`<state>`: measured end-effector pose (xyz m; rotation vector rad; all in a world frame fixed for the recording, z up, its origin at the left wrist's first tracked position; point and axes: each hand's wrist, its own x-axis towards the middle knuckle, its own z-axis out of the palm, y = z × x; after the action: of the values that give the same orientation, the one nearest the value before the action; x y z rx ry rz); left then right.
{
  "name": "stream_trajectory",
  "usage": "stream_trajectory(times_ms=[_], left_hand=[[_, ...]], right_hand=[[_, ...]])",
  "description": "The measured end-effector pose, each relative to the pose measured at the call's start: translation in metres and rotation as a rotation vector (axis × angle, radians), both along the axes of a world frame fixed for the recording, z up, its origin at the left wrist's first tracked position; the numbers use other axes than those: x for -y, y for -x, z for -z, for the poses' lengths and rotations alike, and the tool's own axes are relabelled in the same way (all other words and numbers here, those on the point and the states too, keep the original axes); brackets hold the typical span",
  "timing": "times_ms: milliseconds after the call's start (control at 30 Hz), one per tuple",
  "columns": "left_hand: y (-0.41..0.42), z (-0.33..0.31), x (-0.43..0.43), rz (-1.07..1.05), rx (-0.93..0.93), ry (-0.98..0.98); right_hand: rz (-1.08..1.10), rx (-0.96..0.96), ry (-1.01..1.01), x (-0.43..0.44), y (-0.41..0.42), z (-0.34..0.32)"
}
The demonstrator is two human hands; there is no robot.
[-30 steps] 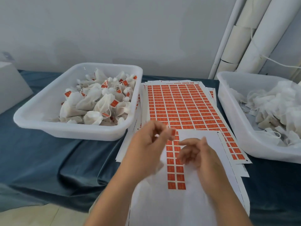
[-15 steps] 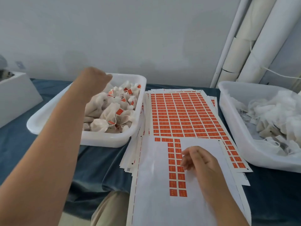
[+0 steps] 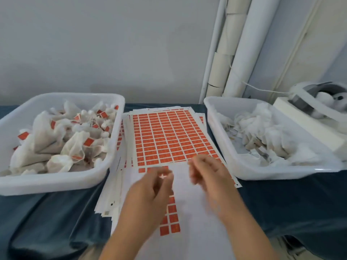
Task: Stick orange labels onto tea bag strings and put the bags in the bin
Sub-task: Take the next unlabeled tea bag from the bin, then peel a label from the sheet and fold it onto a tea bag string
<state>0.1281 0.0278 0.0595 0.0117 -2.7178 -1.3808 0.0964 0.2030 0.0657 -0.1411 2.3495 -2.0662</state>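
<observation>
Nearest to me lies the used sheet [image 3: 189, 231], mostly bare white backing with a short double column of orange labels [image 3: 170, 218] running down it. The top of that column is hidden under my left hand [image 3: 148, 196]. This hand hovers over the sheet with its fingers curled and the fingertips brought up against the thumb. There is a pale blur at the pinch, and I cannot tell whether I have anything in it. My right hand [image 3: 208, 179] hangs just beside it, apart from it, fingers loosely bent downward. It is smeared by motion, so I cannot tell whether it holds a label. Beyond my fingertips the full sheet [image 3: 169, 136] of orange stickers tops a fanned stack of sheets on the blue cloth [image 3: 47, 222]. To the left of the stack, touching its edge, stands the left bin [image 3: 56, 182], heaped with labelled tea bags [image 3: 75, 145], their orange tags showing among the white pouches. To the right stands the right bin [image 3: 272, 172], holding plain tea bags [image 3: 262, 132] in a loose white tangle. Past it sits a white box [image 3: 309, 126], and behind it white pipes [image 3: 240, 53] rise against the wall.
</observation>
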Motion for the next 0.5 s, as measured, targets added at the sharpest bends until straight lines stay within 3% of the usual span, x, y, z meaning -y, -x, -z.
stream_trajectory(times_ms=[67,167,200,300,367,500], left_hand=[[0.007,0.023,-0.003,-0.003,0.144,0.038],[0.013,0.043,0.0,0.003,0.21,0.022],[0.015,0.046,0.002,0.008,0.218,-0.005],[0.024,0.045,0.005,0.032,0.249,-0.062],[0.029,0.041,0.007,0.045,0.246,-0.082],[0.037,0.031,0.012,0.061,0.215,-0.1]], right_hand=[[0.106,-0.183,-0.117,-0.026,0.003,-0.022],[0.378,-0.433,-0.596,-0.081,0.019,-0.045],[0.408,-0.387,-0.759,-0.099,0.026,-0.05],[0.262,0.077,-1.213,-0.141,0.047,-0.052],[0.217,0.18,-1.225,-0.153,0.053,-0.05],[0.415,-0.125,-0.949,-0.151,0.045,-0.051]])
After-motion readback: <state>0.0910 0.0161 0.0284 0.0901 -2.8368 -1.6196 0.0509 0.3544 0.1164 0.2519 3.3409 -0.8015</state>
